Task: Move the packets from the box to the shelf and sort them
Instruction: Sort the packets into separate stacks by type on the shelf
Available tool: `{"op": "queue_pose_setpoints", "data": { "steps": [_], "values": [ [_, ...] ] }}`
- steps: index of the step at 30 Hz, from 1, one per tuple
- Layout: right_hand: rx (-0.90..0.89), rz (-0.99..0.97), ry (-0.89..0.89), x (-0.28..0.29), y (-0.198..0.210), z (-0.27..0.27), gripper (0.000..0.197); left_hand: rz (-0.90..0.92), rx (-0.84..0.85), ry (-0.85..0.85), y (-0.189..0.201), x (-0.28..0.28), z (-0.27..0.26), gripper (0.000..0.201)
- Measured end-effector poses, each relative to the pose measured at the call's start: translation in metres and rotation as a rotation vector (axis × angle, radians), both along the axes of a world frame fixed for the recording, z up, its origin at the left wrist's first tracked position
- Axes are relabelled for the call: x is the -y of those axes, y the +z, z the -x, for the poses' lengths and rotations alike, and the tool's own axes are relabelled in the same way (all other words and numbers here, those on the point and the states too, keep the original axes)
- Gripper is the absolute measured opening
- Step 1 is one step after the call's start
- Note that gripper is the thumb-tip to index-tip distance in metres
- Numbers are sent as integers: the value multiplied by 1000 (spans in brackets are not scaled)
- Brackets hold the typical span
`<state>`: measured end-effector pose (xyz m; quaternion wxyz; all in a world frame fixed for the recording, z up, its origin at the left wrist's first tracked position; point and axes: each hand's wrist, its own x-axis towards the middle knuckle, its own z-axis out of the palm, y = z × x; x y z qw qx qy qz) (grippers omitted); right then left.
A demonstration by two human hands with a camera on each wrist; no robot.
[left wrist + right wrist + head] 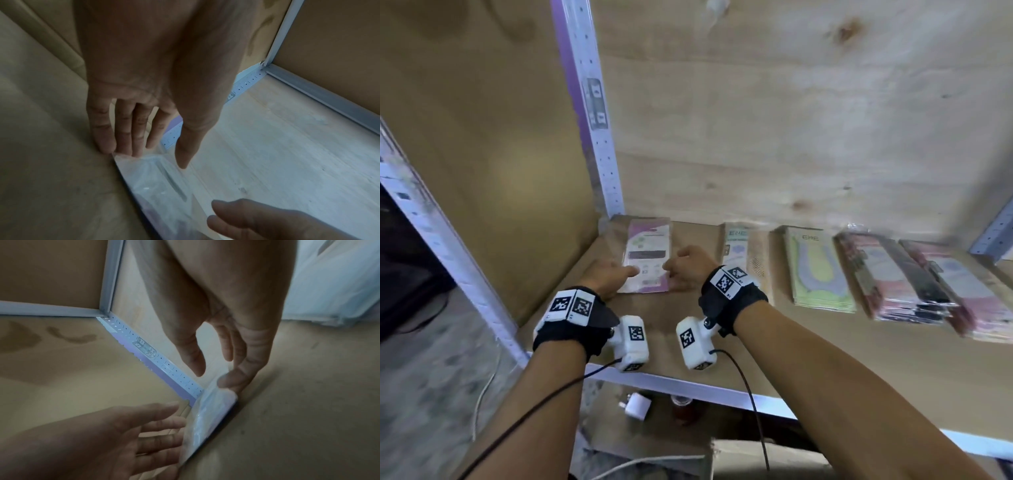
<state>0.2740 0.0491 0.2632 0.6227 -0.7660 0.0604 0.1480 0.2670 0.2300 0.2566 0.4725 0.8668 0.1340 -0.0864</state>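
Hands flank the purple-and-white packet (648,255) lying flat at the shelf (681,329)'s far left, near the upright post (599,144). Left hand (609,275) lays straight, relaxed fingers along its left edge; right hand (686,265) touches its right edge with loosely bent fingers, neither grip clamped on it. Risk, as a judgement: the slick wrapper could skid askew under uneven pushes, or jam against the post. Rightward lie a beige packet (738,253), a green packet (820,270) and pink stacks (914,284), limiting room for sideways sliding.
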Motion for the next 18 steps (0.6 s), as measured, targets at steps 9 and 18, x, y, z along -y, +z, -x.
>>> {"op": "queue_pose_setpoints", "data": {
  "steps": [9, 18],
  "values": [
    [157, 231, 47, 21, 11, 22, 14, 156, -91, 38, 10, 12, 13, 40],
    [694, 683, 170, 83, 55, 87, 16, 877, 7, 10, 51, 65, 39, 82]
  ]
}}
